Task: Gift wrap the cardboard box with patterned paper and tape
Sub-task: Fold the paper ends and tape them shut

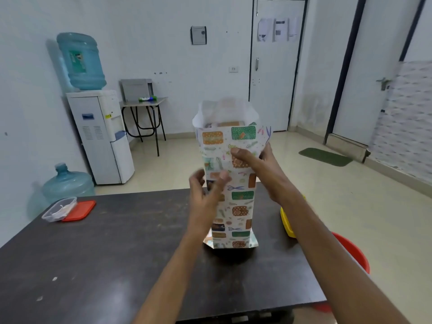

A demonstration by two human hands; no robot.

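Observation:
A tall cardboard box (230, 124) stands upright on the dark table (105, 249), wrapped round its sides in patterned paper (238, 206). The paper sticks up past the box top as an open white sleeve, and only a strip of the box top shows inside it. My right hand (254, 160) grips the upper right of the wrapped box, thumb on the front face. My left hand (207, 190) is blurred at the left front edge of the paper, fingers spread and curled; I cannot tell whether it touches. No tape is visible.
A clear plastic container (59, 209) with a red lid (79, 210) beside it lies at the table's far left. A yellow container (287, 222) sits at the right edge, with a red tub (353, 251) on the floor beyond. A water dispenser (102, 136) stands against the wall.

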